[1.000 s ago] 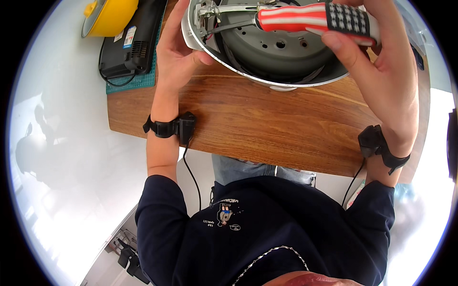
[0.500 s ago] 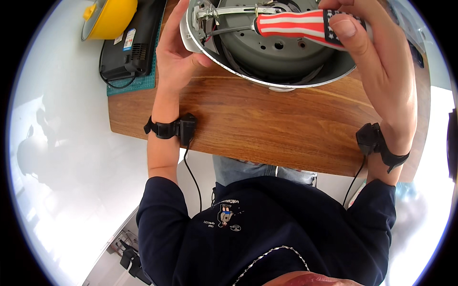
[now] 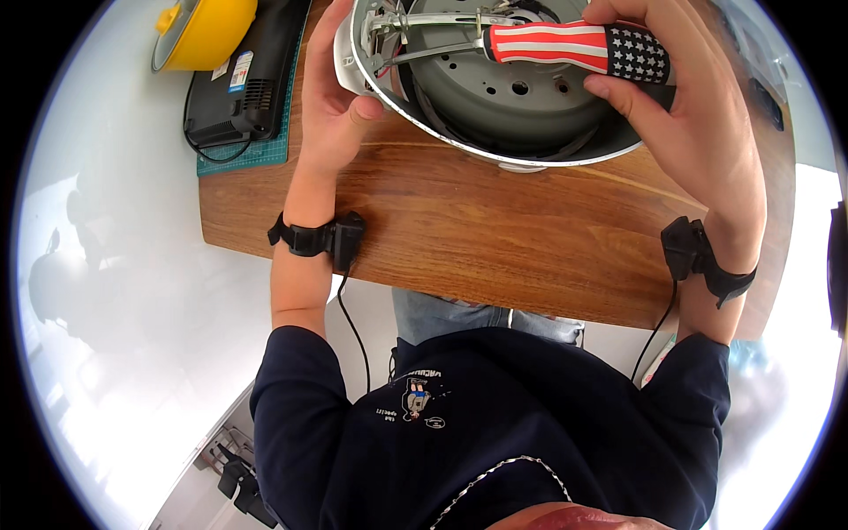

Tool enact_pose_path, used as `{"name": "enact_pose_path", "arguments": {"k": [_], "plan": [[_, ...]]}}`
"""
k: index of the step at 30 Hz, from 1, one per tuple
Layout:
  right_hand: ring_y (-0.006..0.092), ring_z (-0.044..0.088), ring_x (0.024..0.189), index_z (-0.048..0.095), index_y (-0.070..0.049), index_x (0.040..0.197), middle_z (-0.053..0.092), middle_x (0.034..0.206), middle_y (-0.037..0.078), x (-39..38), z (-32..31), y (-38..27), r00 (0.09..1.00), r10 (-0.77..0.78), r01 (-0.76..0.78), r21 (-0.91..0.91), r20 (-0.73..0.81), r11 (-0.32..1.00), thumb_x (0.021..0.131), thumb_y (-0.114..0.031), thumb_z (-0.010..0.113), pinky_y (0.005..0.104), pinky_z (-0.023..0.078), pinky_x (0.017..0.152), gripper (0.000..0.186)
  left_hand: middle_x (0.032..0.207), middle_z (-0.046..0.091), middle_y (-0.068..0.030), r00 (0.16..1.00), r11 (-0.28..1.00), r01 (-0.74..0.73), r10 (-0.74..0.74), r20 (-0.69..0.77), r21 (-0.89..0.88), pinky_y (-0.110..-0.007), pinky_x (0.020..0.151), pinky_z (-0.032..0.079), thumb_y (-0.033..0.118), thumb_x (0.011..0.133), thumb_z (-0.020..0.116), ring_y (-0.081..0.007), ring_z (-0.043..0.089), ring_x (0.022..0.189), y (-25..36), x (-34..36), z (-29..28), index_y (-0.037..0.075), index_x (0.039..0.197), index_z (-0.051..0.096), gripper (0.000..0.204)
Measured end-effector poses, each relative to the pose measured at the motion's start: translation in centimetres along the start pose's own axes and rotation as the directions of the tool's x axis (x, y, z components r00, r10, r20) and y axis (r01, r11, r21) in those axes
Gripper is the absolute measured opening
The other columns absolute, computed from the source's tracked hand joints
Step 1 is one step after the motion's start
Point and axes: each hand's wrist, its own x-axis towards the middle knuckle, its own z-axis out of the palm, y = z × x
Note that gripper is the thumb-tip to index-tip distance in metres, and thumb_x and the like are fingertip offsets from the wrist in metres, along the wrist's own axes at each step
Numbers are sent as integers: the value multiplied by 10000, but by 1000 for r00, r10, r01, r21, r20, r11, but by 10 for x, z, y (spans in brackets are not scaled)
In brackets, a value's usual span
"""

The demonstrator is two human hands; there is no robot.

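A round appliance housing, its open underside showing a grey metal pan with holes, lies at the top of the view. It looks like a rice cooker body. My left hand grips its left rim, the thumb on the near side and the other fingers mostly hidden. My right hand holds the starred end of a screwdriver with a red and white striped handle. The shaft lies nearly level above the pan, its tip among metal parts and wires by the left wall. A metal strip runs just beyond the shaft.
At the far left, a black device with a looped cord lies on a green cutting mat, with a yellow pot beside it. Dark and clear items sit at the right edge of the wooden table. Cabled black straps circle both wrists.
The screwdriver handle has turned, so more of its starred end shows. My right thumb has slid from on top of the handle to its near edge. The housing has shifted slightly.
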Motion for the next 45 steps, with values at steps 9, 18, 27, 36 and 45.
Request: {"name": "enact_pose_path", "arguments": {"k": [9, 18, 27, 36, 45], "plan": [[308, 645, 903, 604, -17, 1086, 624, 999, 131, -2, 4, -19, 997, 70, -71, 22, 22, 997, 799, -85, 797, 376, 512, 787, 353, 1642, 293, -150, 988, 988, -152, 152, -10, -37, -452, 1227, 292, 641, 966, 571, -288, 355, 1486, -5, -5, 25, 54, 1629, 106, 1001], [340, 658, 813, 600, 0, 1127, 630, 972, 155, -7, 1, -9, 992, 44, -59, 129, 120, 990, 838, -115, 789, 384, 520, 690, 364, 1597, 385, -155, 995, 979, -84, 72, -71, -185, -423, 1219, 317, 521, 959, 669, -279, 387, 1474, 16, 0, 39, 26, 1612, 198, 945], [225, 653, 733, 662, -41, 1060, 688, 865, 87, -7, 15, -10, 998, 64, -68, 189, 25, 980, 835, -41, 778, 285, 509, 683, 253, 1561, 411, -143, 997, 997, -15, 9, -81, -72, -451, 1170, 378, 434, 964, 552, -301, 437, 1422, 21, -4, 40, 105, 1607, 217, 796], [325, 636, 794, 606, -28, 1106, 592, 931, 145, 8, 3, -25, 989, 142, -143, 317, 28, 938, 790, -75, 813, 367, 512, 674, 381, 1546, 416, -140, 988, 958, 39, -79, -130, -284, -441, 1179, 358, 396, 961, 551, -281, 428, 1420, 21, -6, 44, 95, 1584, 248, 756], [352, 642, 785, 577, -29, 1130, 557, 975, 149, 4, 9, -17, 994, -90, 99, 142, -67, 985, 792, -88, 819, 390, 544, 651, 419, 1537, 444, -162, 978, 927, 74, -140, -155, -368, -476, 1160, 407, 371, 967, 468, -318, 464, 1401, 19, -5, 44, 96, 1582, 261, 705]]}}
